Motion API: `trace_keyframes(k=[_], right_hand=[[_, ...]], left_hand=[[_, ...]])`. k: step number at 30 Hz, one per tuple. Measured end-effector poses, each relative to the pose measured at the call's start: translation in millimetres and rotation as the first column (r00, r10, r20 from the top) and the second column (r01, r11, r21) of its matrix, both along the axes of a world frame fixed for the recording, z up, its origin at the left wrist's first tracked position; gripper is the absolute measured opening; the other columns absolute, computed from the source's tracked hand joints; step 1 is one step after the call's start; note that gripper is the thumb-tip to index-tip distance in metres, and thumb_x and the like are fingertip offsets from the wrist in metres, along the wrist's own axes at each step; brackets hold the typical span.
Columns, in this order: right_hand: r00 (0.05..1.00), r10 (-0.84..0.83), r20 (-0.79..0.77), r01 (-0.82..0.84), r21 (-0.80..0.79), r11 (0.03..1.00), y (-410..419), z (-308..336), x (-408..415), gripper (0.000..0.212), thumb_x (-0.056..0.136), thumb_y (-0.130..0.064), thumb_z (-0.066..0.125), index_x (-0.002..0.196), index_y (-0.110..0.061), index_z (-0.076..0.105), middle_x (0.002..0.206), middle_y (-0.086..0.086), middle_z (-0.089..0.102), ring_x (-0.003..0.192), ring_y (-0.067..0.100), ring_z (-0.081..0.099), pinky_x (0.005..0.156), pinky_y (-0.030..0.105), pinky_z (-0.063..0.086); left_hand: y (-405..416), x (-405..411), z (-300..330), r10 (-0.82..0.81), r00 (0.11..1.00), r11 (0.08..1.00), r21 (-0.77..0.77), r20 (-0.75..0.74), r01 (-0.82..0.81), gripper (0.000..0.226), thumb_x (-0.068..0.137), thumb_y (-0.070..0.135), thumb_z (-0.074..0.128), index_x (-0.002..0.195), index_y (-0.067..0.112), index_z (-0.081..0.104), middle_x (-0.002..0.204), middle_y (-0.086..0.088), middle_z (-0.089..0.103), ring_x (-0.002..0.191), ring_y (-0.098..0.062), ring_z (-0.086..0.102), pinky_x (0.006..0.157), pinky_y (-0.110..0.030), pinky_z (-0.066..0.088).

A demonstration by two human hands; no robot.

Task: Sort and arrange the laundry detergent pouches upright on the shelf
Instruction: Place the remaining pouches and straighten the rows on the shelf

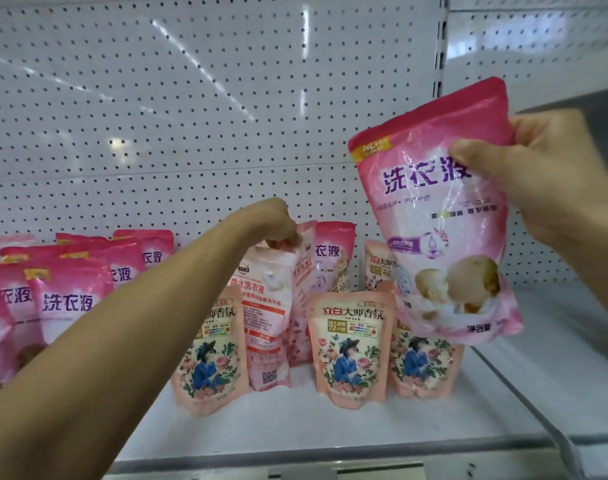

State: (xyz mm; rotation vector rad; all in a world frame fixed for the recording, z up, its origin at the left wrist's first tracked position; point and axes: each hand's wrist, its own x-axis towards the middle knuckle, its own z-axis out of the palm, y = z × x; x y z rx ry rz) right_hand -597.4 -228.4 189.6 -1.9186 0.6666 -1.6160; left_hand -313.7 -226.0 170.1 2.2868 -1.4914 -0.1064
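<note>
pouches of laundry detergent stand along a white shelf [330, 424] backed by a pegboard wall [191, 116]. the right hand [544, 178] holds a bright pink pouch [444, 233] up in the air above the right part of the shelf; its grip is closed on the pouch's upper right edge, thumb across the front near the printed characters, fingers behind. that pouch hangs tilted, its top leaning left, clear of the shelf.

the left hand [278, 223] reaches in over the middle of the shelf, its grip pinching the top of a pale pink and white pouch [268, 306], which stands roughly upright but leans a little. just behind and right of it another pale pouch [304, 271] leans against it, and behind that stands a bright pink one [333, 258] near the back wall.

at the front, three peach pouches with a figure in blue among flowers stand upright: one [209, 355] partly hidden by the left forearm, one [351, 344] in the middle, one [423, 365] on the right, partly behind the lifted pouch. a fourth peach pouch [378, 268] stands further back.

on the left side a group of bright pink pouches [67, 299] stands packed closely in rows, overlapping one another.
</note>
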Motion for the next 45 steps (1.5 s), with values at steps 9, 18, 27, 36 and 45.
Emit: trace_keyframes(k=[9, 18, 27, 36, 45], right_hand=[[0.999, -0.021, 0.023, 0.021, 0.037, 0.999, 2.7, -0.2, -10.4, 0.015, 0.086, -0.013, 0.068, 0.072, -0.018, 0.064, 0.055, -0.018, 0.066, 0.048, -0.007, 0.060, 0.048, 0.007, 0.047], [0.988, -0.052, 0.146, 0.045, 0.051, 0.998, 32.9, 4.0, 11.9, 0.019, 0.085, -0.015, 0.071, 0.069, -0.025, 0.064, 0.062, -0.015, 0.067, 0.051, -0.008, 0.059, 0.054, 0.012, 0.049], [0.986, 0.049, 0.156, -0.064, 0.088, 0.994, 89.5, -22.3, 25.5, 0.015, 0.086, -0.013, 0.069, 0.076, -0.023, 0.066, 0.059, -0.019, 0.067, 0.052, -0.008, 0.058, 0.057, 0.014, 0.049], [0.973, 0.191, 0.127, -0.213, 0.198, 0.957, 156.0, -58.0, 27.8, 0.013, 0.083, -0.013, 0.072, 0.073, -0.021, 0.069, 0.066, -0.013, 0.072, 0.059, 0.000, 0.065, 0.065, 0.024, 0.048], [0.947, 0.284, 0.153, -0.320, 0.323, 0.891, 223.2, -100.0, 47.6, 0.014, 0.083, -0.009, 0.071, 0.074, -0.020, 0.069, 0.074, -0.007, 0.074, 0.062, 0.004, 0.069, 0.057, 0.019, 0.052]], left_hand=[[27.1, -4.9, 67.3, -0.130, 0.935, 0.900, -0.435, -0.331, -0.028, 0.018, 0.091, 0.024, 0.067, 0.087, 0.007, 0.064, 0.044, 0.009, 0.063, 0.033, 0.003, 0.052, 0.053, -0.019, 0.037], [81.3, 11.4, 107.9, -0.448, 0.684, 0.589, -0.766, -0.575, -0.258, 0.049, 0.086, 0.027, 0.074, 0.126, 0.007, 0.056, 0.082, 0.004, 0.075, 0.057, -0.002, 0.065, 0.049, -0.019, 0.048], [176.2, 15.2, 79.9, -0.530, 0.661, 0.549, -0.809, -0.531, -0.211, 0.012, 0.087, 0.018, 0.072, 0.088, 0.008, 0.066, 0.065, 0.004, 0.074, 0.060, -0.006, 0.071, 0.054, -0.018, 0.053], [296.8, 25.4, 13.8, -0.394, 0.718, 0.612, -0.747, -0.574, -0.261, 0.023, 0.081, 0.025, 0.077, 0.061, 0.015, 0.073, 0.061, 0.006, 0.072, 0.050, -0.005, 0.063, 0.050, -0.022, 0.048], [429.5, 65.6, -52.7, -0.167, 0.740, 0.672, -0.624, -0.652, -0.399, 0.019, 0.084, 0.021, 0.073, 0.066, 0.015, 0.074, 0.059, 0.006, 0.069, 0.050, -0.008, 0.059, 0.059, -0.027, 0.048]])
